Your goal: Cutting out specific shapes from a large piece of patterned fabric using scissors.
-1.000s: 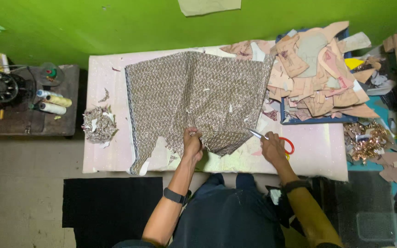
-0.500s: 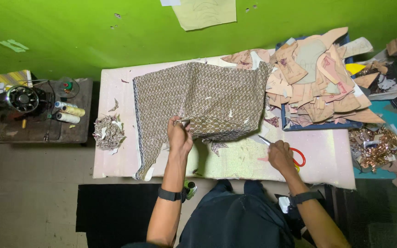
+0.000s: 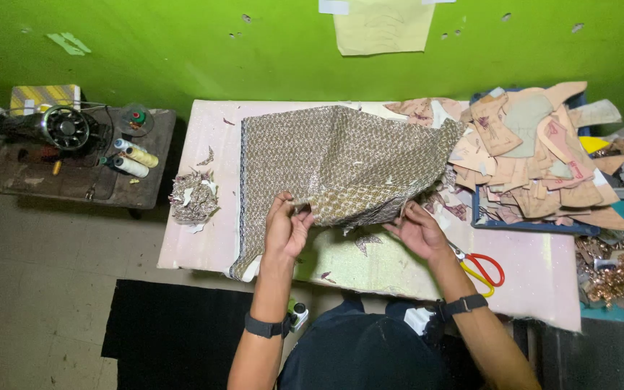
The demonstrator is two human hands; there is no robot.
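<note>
- Patterned fabric [image 3: 341, 162]: a brown-and-cream printed piece lies spread over the pale table [image 3: 204, 238], filling the table's centre. Its near edge is lifted and folded back on itself.
- Left hand [image 3: 287, 227]: at 7 o'clock of the fabric, fingers curled and pinching the folded near edge. A dark band sits on the wrist.
- Right hand [image 3: 420, 230]: at 5 o'clock of the fabric, fingers closed on the same near edge, thumb side toward the cloth. A dark band sits on this wrist too.
- Scissors [image 3: 479, 266]: handles red and yellow, lying on the table just beside the right hand at its 4 o'clock, not held.
- Paper patterns [image 3: 529, 152]: a loose heap of tan cut shapes at 3 o'clock of the fabric, piled over a blue tray [image 3: 521, 225]; the heap's left edge touches the cloth.
- Fabric scraps [image 3: 193, 196]: a small pile at 9 o'clock of the fabric, near the table's left edge.
- Sewing machine [image 3: 52, 126]: on a dark side table at far 9 o'clock, well apart from the work, with thread spools [image 3: 131, 159] beside it.
- Yellow paper sheet [image 3: 383, 25]: fixed to the green wall at 12 o'clock.
</note>
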